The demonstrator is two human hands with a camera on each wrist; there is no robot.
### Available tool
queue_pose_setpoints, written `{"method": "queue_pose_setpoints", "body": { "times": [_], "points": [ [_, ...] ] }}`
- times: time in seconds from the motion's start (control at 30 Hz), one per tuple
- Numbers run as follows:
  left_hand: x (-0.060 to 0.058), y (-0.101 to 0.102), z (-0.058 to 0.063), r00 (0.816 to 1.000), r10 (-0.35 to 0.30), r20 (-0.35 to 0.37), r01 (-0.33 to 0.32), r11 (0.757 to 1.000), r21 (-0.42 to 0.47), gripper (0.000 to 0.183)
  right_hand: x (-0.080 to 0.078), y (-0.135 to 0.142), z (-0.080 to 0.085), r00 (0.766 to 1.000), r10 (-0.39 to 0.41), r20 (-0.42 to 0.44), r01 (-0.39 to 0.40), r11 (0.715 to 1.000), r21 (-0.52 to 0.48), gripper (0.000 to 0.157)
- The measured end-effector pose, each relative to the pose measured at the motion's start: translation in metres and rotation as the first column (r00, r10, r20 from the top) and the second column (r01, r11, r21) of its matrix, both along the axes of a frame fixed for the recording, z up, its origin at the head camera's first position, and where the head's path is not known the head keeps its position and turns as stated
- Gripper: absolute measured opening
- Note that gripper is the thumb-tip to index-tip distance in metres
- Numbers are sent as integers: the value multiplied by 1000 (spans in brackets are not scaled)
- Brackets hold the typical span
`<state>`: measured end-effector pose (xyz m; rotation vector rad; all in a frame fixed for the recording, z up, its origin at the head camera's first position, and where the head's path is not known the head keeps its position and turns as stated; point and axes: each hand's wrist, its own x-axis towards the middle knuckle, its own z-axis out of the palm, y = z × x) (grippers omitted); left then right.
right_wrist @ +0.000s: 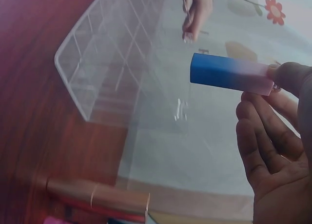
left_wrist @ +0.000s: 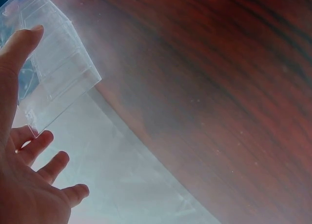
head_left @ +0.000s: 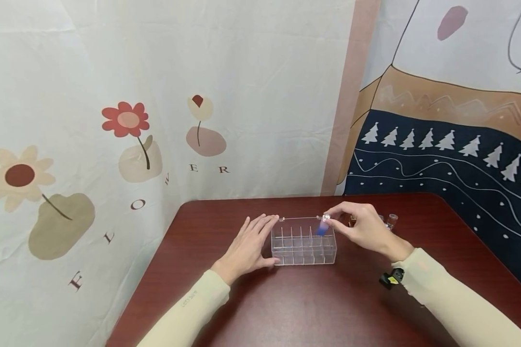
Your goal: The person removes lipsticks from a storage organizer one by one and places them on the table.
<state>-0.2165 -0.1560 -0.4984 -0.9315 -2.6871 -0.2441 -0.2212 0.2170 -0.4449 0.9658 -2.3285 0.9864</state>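
Observation:
A clear plastic organizer box (head_left: 304, 259) with rows of compartments stands on the table. My left hand (head_left: 248, 245) holds its left end, the thumb at the front wall and the other fingers spread along the side and back. In the left wrist view, the thumb lies against the clear wall (left_wrist: 61, 70). Above the box's back right part, my right hand (head_left: 366, 227) pinches a square lipstick tube (right_wrist: 226, 73) by its pale pink end between thumb and fingers. The tube's blue end points down toward the compartments in the head view.
Several small tubes, one with a clear cap (head_left: 391, 220), stand behind the right hand, partly hidden by it. A rose-gold tube (right_wrist: 119, 199) shows close by in the right wrist view. The reddish-brown table (head_left: 295, 303) meets a printed cloth backdrop (head_left: 260, 144) behind.

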Motion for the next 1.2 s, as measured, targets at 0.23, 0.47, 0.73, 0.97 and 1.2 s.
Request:
{"method": "queue_pose_setpoints", "body": {
  "times": [0.23, 0.47, 0.73, 0.97, 1.2],
  "points": [
    [-1, -1, -1, 1000, -3, -16, 2, 1000, -10, 125, 4, 26, 6, 991, -70, 111, 70, 998, 4, 27],
    [-1, 0, 0, 1000, -3, -4, 3, 1000, -10, 124, 5, 52, 12, 985, -157, 76, 155, 987, 31, 27],
    [-1, 0, 0, 1000, -2, -5, 2, 1000, -23, 124, 7, 76, 20, 971, -237, 23, 236, 971, 40, 26],
    [0, 0, 0, 1000, 1, -7, -2, 1000, -30, 124, 8, 98, 21, 956, -291, 31, 291, 957, 20, 25],
    [0, 0, 0, 1000, 7, -1, -7, 1000, -22, 124, 8, 119, 19, 929, -365, 69, 364, 931, 18, 22]
  ]
}}
